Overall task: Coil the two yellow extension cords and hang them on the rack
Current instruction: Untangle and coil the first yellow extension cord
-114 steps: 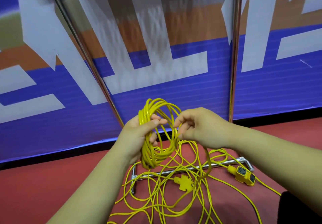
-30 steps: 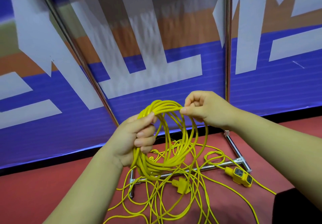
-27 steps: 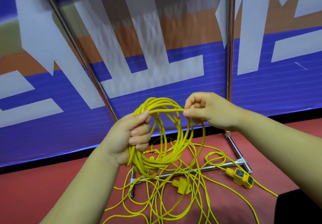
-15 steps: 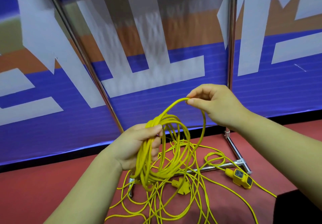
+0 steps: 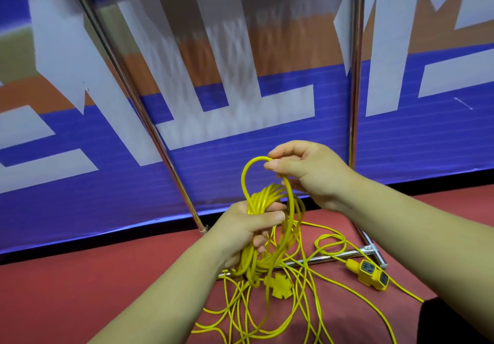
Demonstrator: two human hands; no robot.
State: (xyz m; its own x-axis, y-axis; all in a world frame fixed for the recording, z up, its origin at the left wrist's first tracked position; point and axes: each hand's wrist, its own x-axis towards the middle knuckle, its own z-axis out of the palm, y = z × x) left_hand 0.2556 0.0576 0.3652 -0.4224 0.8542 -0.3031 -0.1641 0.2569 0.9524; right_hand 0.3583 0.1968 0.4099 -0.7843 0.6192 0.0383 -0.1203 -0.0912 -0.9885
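- Left hand grips a thick coil of thin yellow cord, fingers curled round the strands.
- Right hand, just above it, pinches one loop arching over the coil.
- Loose cord trails from the coil, tangled on the red floor across the rack's base bar.
- Yellow socket block lies near the bar's right end, well apart from both hands.
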